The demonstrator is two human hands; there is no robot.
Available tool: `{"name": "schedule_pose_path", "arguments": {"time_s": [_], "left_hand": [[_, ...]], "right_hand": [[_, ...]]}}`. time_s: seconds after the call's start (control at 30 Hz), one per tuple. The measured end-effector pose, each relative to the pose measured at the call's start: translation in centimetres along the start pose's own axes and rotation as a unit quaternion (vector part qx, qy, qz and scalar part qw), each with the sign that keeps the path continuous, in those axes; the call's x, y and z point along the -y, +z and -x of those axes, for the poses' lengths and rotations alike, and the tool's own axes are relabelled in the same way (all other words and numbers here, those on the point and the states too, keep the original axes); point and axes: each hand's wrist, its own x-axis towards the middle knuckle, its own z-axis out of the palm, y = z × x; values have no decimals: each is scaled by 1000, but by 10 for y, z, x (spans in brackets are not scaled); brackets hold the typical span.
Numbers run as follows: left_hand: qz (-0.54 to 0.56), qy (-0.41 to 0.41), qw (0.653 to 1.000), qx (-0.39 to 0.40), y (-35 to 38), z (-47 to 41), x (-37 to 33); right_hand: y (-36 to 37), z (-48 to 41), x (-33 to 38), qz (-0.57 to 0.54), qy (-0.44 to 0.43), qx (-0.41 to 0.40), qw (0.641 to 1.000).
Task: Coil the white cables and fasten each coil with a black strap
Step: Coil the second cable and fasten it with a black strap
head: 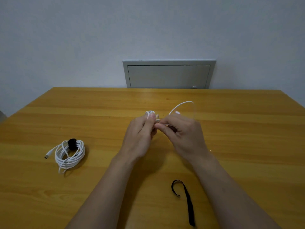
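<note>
Above the middle of the wooden table, my left hand grips a small coil of white cable; only the coil's top shows over my fingers. My right hand pinches the same cable just right of the coil. A loose loop of it arcs up past my right hand, blurred. At the left lies a finished white cable coil bound with a black strap, its plug pointing left. A loose black strap lies near the front edge, right of centre, one end curled over.
A grey metal panel with a small knob is set in the pale wall behind the table's far edge. Bare wood lies between the finished coil and my arms, and on the right side.
</note>
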Motion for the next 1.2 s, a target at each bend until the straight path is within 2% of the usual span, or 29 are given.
{"name": "schedule_pose_path", "arguments": {"time_s": [0.1,0.23,0.5,0.7,0.8,0.9,1.07,1.2], "left_hand": [[121,-32,988,85,-5,2,-8],[179,-70,968,159,-10,2,-6],[302,-155,910,237,-15,3,-5],[412,-197,868,193,-21,-1,-9],[500,-220,815,195,-20,-3,-4],[583,-195,755,228,-18,-4,2],[638,-145,728,207,-13,-4,5],[681,-110,698,194,-10,-3,2]], "right_hand": [[1,1,1,0,-2,7,1000],[-6,0,5,-5,37,-25,999],[-8,1,7,-119,73,-28,990],[-10,2,7,-154,83,-48,983],[-6,3,5,-167,88,-42,981],[-2,4,4,-167,101,-42,980],[3,2,3,-122,120,-68,983],[7,2,5,-108,126,-47,985]]}}
